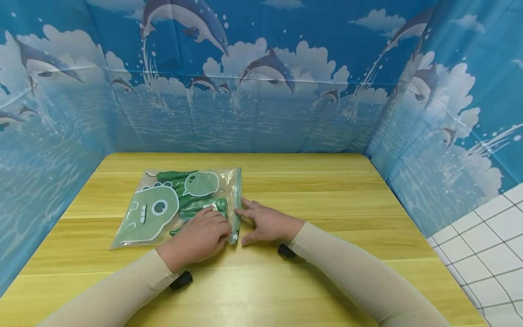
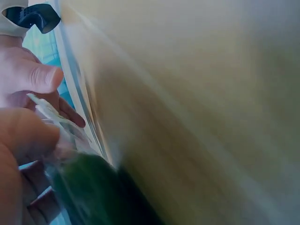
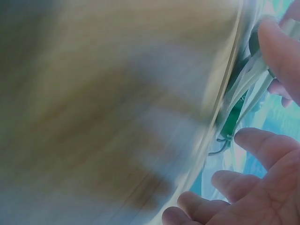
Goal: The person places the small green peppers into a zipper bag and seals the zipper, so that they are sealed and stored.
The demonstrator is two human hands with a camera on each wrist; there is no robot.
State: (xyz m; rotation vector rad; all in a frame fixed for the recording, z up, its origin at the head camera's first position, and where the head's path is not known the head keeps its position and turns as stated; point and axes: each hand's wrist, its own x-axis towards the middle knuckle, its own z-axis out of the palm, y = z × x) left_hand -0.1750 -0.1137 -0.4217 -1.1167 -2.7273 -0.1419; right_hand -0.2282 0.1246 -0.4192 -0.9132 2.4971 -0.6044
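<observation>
A clear zip bag (image 1: 234, 181) with a green cartoon dinosaur print lies flat on the table, its zip edge facing right. Several green peppers (image 1: 175, 176) show through the plastic. My left hand (image 1: 200, 238) is over the lower right part of the bag, fingers curled, gripping the plastic near the zip slider (image 1: 234, 238). In the left wrist view, a pepper (image 2: 89, 192) in the bag lies close under the left thumb (image 2: 28, 133). Just right of the zip edge, my right hand (image 1: 269, 223) has its fingers spread, a fingertip at the zip strip; it holds nothing.
The bag lies on the left half of a yellow wood-grain table (image 1: 310, 181). A blue dolphin-print curtain (image 1: 261, 118) hangs behind and on both sides. White tiles (image 1: 494, 245) show at the right. Each wrist wears a black device (image 1: 181, 280).
</observation>
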